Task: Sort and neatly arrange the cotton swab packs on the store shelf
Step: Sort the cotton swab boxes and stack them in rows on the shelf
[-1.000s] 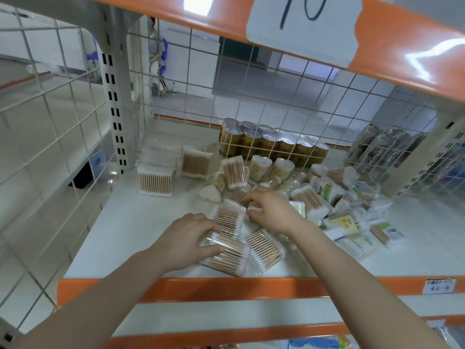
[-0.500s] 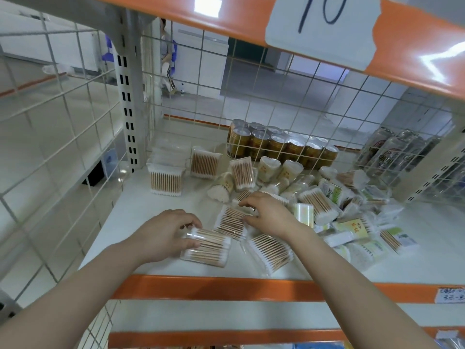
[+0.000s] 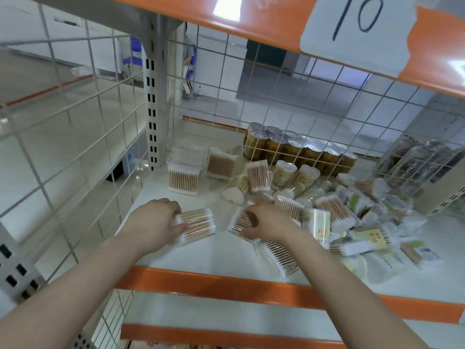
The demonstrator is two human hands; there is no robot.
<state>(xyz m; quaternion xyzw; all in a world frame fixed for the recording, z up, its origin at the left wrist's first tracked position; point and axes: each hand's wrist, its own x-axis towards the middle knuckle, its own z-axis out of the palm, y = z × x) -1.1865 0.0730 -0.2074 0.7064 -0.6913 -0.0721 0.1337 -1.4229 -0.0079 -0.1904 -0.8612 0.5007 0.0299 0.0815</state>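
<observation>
You were mid-sort: your left hand (image 3: 153, 220) gripped a clear swab pack (image 3: 195, 226) near the shelf's (image 3: 214, 258) front-left edge, and your right hand (image 3: 266, 222) curled over a second pack (image 3: 241, 222) beside the unsorted heap (image 3: 352, 217). Next move, I'd judge: carry the left pack to the upright packs (image 3: 183, 178) at the back-left corner (wooden sticks inside, cotton tips both ends).
</observation>
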